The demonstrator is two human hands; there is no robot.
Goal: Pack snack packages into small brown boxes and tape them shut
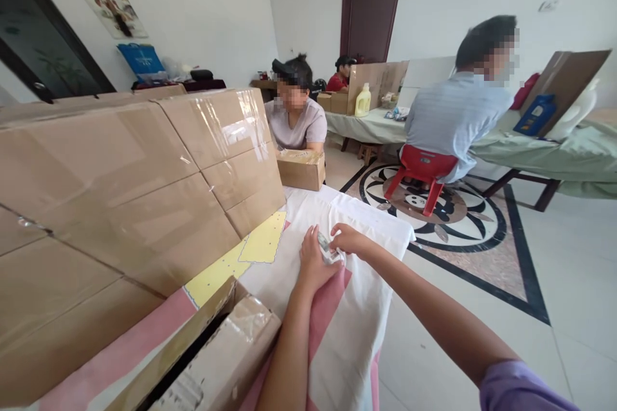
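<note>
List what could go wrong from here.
The small item between the left hand and right hand could slip from the fingers. The wrinkled tablecloth might bunch if pulled. The left forearm, close beside the cardboard box, could bump it.

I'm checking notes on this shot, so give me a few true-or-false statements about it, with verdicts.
1. The left hand and right hand are together at a small pale item. True.
2. The seated person in the pale blue shirt is on a green stool. False: the stool is red.
3. A pale yellow bottle stands on the far table. True.
4. The narrow cardboard box nearest the camera is right of the right arm. False: it is left of the left arm.
</note>
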